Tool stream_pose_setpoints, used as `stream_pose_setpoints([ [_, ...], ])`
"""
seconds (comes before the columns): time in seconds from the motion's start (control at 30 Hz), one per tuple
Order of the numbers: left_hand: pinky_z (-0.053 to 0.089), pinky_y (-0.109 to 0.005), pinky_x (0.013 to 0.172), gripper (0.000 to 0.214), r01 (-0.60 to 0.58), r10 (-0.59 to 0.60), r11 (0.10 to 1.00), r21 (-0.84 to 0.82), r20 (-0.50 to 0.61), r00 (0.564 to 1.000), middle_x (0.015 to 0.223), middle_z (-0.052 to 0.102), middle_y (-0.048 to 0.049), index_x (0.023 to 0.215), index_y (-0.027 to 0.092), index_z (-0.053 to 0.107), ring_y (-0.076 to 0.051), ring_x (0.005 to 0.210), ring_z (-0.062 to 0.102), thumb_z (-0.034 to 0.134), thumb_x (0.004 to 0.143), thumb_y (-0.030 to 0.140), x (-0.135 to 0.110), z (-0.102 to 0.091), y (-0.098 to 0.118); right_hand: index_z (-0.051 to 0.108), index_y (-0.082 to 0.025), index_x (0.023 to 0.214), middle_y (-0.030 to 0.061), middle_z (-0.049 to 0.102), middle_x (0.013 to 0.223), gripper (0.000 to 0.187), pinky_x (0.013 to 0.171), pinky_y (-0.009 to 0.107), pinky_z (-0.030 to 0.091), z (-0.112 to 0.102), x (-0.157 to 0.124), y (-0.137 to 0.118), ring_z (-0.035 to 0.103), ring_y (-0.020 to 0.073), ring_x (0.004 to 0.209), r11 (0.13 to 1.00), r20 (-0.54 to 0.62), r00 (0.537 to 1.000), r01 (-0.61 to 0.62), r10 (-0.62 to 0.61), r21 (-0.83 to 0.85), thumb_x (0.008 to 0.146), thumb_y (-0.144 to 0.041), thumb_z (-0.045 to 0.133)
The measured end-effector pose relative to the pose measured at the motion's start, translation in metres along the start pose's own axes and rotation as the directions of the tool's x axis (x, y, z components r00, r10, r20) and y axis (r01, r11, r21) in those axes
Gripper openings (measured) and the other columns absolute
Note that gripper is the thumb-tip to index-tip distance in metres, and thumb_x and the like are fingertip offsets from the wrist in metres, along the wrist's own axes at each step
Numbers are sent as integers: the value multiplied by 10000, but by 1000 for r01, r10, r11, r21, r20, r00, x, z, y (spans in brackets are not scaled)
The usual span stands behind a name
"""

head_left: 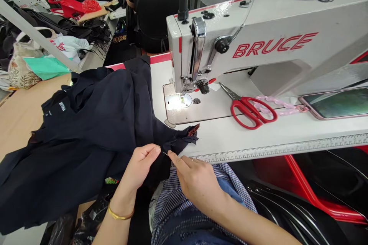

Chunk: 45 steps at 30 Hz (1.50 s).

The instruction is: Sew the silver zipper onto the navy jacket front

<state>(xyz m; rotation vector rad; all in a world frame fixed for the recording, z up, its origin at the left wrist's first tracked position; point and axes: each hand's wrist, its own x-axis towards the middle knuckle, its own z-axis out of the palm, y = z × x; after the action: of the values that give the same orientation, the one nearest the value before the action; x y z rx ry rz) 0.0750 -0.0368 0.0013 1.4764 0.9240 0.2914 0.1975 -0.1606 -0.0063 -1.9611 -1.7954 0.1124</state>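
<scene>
A dark navy garment [86,122] lies heaped on the table to the left of a white sewing machine [258,42]. One end of the cloth reaches toward the needle plate [179,101] and carries a small brown tag [194,129]. My left hand [140,164] pinches the cloth's edge at the table's front rim, fingers closed on the fabric. My right hand [195,180] is closed too, thumb and forefinger pinching a thin pin or needle [166,154] at the same spot of cloth.
Red-handled scissors [248,109] lie on the machine bed, with a pink chain [276,105] and a phone [336,103] to their right. A ruler strip [287,149] runs along the table's front edge. Another person in black [152,4] sits at the back, beside cluttered benches.
</scene>
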Motion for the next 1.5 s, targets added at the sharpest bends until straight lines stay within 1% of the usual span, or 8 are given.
stream_pose_setpoints([
  [0.33,238,-204,480,362,-8,8,1000,-20,-12,1000,559,287,44,563,150,421,-79,541,245,528,766,430,0,0,-1,519,-115,1183,28,597,667,402,481,244,367,2,0,-1,526,132,508,999,-17,1000,-3,4,48,821,-80,349],
  [0.57,244,-204,481,368,-7,7,999,-32,-9,1000,560,290,47,562,152,412,-79,540,246,526,772,432,1,0,-1,526,-85,1162,41,604,669,373,486,247,395,7,0,2,523,132,511,990,-76,997,34,-24,134,852,-93,319],
  [0.7,236,-200,472,375,2,-3,998,-62,-9,1000,555,278,49,560,155,410,-77,530,238,534,761,446,0,0,-1,541,-97,1111,43,618,679,326,524,234,424,11,4,0,554,126,548,971,-119,992,2,27,239,875,-115,316],
  [0.83,226,-194,462,377,19,-21,992,-126,-19,1000,554,266,52,566,154,417,-73,522,226,562,738,458,1,-2,-1,563,-138,992,40,641,732,258,572,240,438,15,10,-3,591,132,606,953,-135,987,-48,92,300,892,-152,325],
  [1.0,248,-192,475,370,33,-42,983,-182,-43,998,558,291,52,573,149,436,-72,529,247,593,712,455,2,-2,1,559,-143,956,21,621,687,242,542,241,393,13,16,-2,565,131,569,963,-106,993,-31,61,266,890,-149,327],
  [1.13,236,-189,469,362,21,-28,982,-186,-38,999,556,278,53,573,148,436,-71,531,232,591,723,439,2,-1,3,550,-137,1028,29,605,688,272,541,249,372,7,15,1,549,140,577,984,-31,999,-2,8,177,860,-112,338],
  [1.27,231,-188,461,367,18,-25,984,-177,-40,999,553,271,54,567,149,428,-70,524,226,584,729,439,1,-1,3,519,-144,1114,27,602,703,334,525,248,355,1,12,2,538,139,565,993,36,999,-1,-3,119,825,-86,362],
  [1.5,231,-187,470,362,-3,-3,988,-157,-44,999,565,270,51,574,146,424,-70,538,227,574,743,429,0,-1,1,520,-145,1102,23,601,693,328,525,243,334,-2,13,-1,535,137,557,994,34,999,-12,8,109,814,-77,378],
])
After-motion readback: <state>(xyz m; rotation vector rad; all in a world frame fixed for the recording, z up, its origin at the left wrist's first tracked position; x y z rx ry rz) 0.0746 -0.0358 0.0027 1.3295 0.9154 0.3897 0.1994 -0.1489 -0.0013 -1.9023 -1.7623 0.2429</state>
